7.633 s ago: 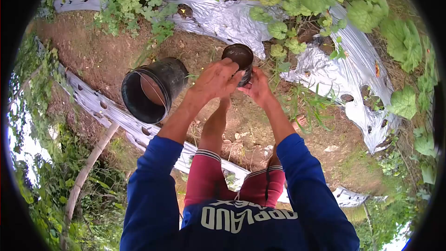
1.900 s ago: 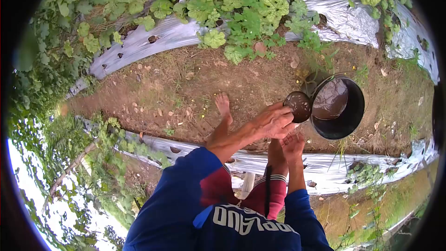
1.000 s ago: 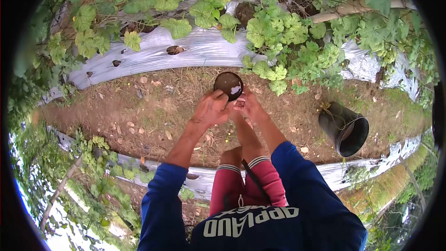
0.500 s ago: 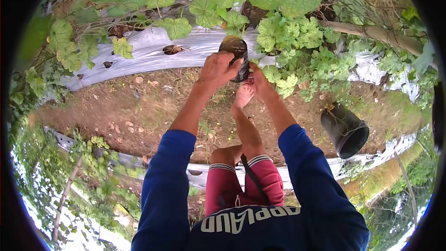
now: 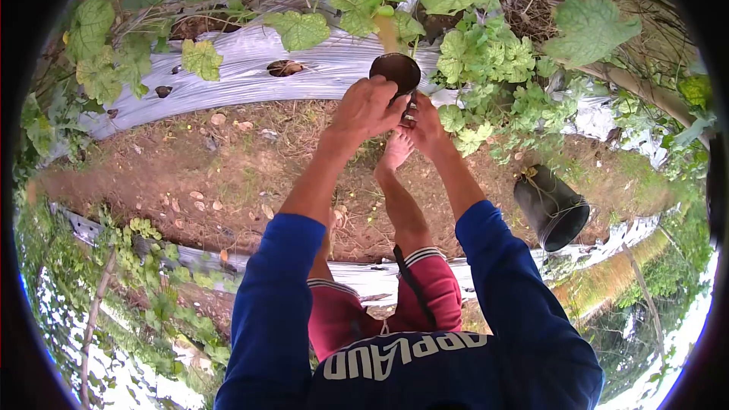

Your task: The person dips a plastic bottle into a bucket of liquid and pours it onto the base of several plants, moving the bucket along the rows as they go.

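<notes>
Both hands hold a dark, round can-like container (image 5: 396, 70) over the near edge of the silvery plastic sheet. Its mouth is tipped away from me, and a brownish stream (image 5: 387, 33) runs out past the rim toward the leaves. My left hand (image 5: 366, 110) is closed around the container's left side. On the right, lower down, my right hand (image 5: 425, 127) has its fingers bent against the container's base; part of the grip is hidden. A bare foot (image 5: 396, 149) stands just below the hands.
A black bucket (image 5: 550, 209) lies tilted on the soil path (image 5: 250, 159) at right. Silvery plastic sheeting (image 5: 228, 80) with planting holes covers the bed ahead. Leafy vines (image 5: 486, 61) hang over it, and a wooden pole (image 5: 645, 91) slants at far right.
The container has tipped further forward, and the brownish stream now reaches beyond its rim. Both hands still hold it. The left leg has shifted outward to the left.
</notes>
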The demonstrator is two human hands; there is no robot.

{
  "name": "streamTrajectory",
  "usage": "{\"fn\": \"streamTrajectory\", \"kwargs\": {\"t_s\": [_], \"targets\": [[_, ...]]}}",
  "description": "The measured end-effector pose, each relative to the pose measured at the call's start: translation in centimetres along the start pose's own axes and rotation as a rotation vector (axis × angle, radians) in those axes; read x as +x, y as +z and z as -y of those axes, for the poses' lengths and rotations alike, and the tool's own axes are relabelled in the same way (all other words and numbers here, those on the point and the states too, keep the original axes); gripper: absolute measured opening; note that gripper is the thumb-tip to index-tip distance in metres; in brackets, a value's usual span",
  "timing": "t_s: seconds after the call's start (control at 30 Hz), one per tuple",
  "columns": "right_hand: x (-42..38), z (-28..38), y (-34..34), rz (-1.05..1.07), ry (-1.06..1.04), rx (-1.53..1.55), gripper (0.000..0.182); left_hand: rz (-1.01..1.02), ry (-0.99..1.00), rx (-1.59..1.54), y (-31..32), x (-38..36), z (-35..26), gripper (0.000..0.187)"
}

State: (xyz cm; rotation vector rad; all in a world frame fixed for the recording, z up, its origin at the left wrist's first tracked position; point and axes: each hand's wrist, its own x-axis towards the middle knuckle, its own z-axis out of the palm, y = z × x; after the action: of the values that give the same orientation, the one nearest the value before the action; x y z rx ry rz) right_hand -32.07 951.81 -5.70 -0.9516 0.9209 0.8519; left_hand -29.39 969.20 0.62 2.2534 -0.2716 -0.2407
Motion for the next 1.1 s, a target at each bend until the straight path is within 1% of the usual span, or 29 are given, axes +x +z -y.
{"fn": "streamTrajectory", "kwargs": {"t_s": [0.07, 0.13, 0.17, 0.2, 0.3, 0.33, 0.4, 0.43, 0.47, 0.53, 0.57, 0.6, 0.67, 0.7, 0.77, 0.8, 0.87, 0.9, 0.93, 1.0, 1.03, 1.1], "targets": [[-1.3, -0.7, 2.2, -0.005, -0.047, 0.031, 0.037, -0.013, 0.037, -0.004, -1.5, -2.7, -0.5, 0.021], [-2.6, -2.3, 4.0, -0.032, -0.132, 0.078, 0.038, -0.002, 0.01, 0.0, -2.8, -5.5, -0.4, 0.02], [-3.1, -3.4, 4.5, 0.014, -0.144, 0.058, 0.038, 0.036, 0.003, 0.011, -3.6, -6.9, -0.1, 0.018], [-3.1, -4.6, 5.6, 0.005, -0.155, 0.063, 0.038, 0.04, 0.016, 0.006, -4.5, -8.0, 0.3, 0.018], [-4.0, -9.2, 8.2, -0.036, -0.049, 0.144, 0.033, 0.108, 0.02, 0.047, -6.7, -12.1, 1.4, 0.017], [-3.0, -11.2, 8.2, -0.034, -0.055, 0.144, 0.033, 0.123, 0.001, 0.049, -7.4, -12.9, 2.0, 0.018], [-0.1, -16.8, 7.5, 0.145, -0.08, 0.315, 0.039, 0.147, -0.018, 0.061, -8.7, -14.3, 3.3, 0.019], [-1.2, -17.0, 9.4, 0.087, -0.027, 0.307, 0.039, 0.199, -0.012, 0.099, -9.2, -14.8, 3.9, 0.02], [-1.3, -17.8, 10.3, 0.091, -0.028, 0.32, 0.039, 0.254, -0.005, 0.137, -9.6, -15.1, 4.3, 0.022], [-1.4, -18.9, 11.4, 0.187, 0.009, 0.357, 0.031, 0.274, 0.031, 0.145, -10.2, -15.1, 5.3, 0.022], [-2.1, -18.8, 12.6, 0.191, 0.027, 0.485, 0.033, 0.284, 0.061, 0.146, -10.5, -14.7, 5.5, 0.023], [-2.4, -18.1, 13.5, 0.194, 0.022, 0.497, 0.033, 0.292, 0.068, 0.152, -10.5, -14.1, 5.6, 0.023], [-2.6, -17.0, 14.1, 0.232, -0.013, 0.606, 0.04, 0.428, 0.016, 0.194, -10.5, -12.2, 5.0, 0.024], [-2.7, -16.2, 13.9, 0.236, -0.018, 0.616, 0.04, 0.434, 0.023, 0.202, -10.4, -11.1, 4.7, 0.024], [-3.3, -14.2, 13.1, 0.11, -0.071, 0.578, 0.049, 0.449, 0.115, 0.237, -9.3, -8.6, 4.0, 0.023], [-3.1, -12.9, 12.5, 0.108, -0.074, 0.587, 0.049, 0.457, 0.121, 0.239, -8.6, -7.1, 3.5, 0.023], [-2.1, -10.1, 11.0, 0.037, 0.023, 0.568, 0.053, 0.545, 0.107, 0.284, -7.0, -3.8, 2.3, 0.021], [-1.9, -8.9, 10.3, 0.023, 0.023, 0.557, 0.057, 0.534, 0.14, 0.272, -6.4, -2.1, 1.6, 0.022], [-1.2, -7.9, 9.2, 0.019, 0.024, 0.563, 0.057, 0.541, 0.142, 0.271, -5.7, -0.4, 0.9, 0.022], [0.2, -5.9, 7.0, 0.127, 0.012, 0.434, 0.061, 0.55, 0.136, 0.3, -4.5, 2.7, -0.4, 0.024], [-0.1, -4.2, 6.8, 0.098, 0.014, 0.397, 0.058, 0.556, 0.135, 0.299, -4.1, 4.2, -1.2, 0.024], [-0.3, -2.1, 6.1, 0.112, 0.005, 0.394, 0.057, 0.62, 0.112, 0.331, -3.4, 6.8, -2.5, 0.027]]}}
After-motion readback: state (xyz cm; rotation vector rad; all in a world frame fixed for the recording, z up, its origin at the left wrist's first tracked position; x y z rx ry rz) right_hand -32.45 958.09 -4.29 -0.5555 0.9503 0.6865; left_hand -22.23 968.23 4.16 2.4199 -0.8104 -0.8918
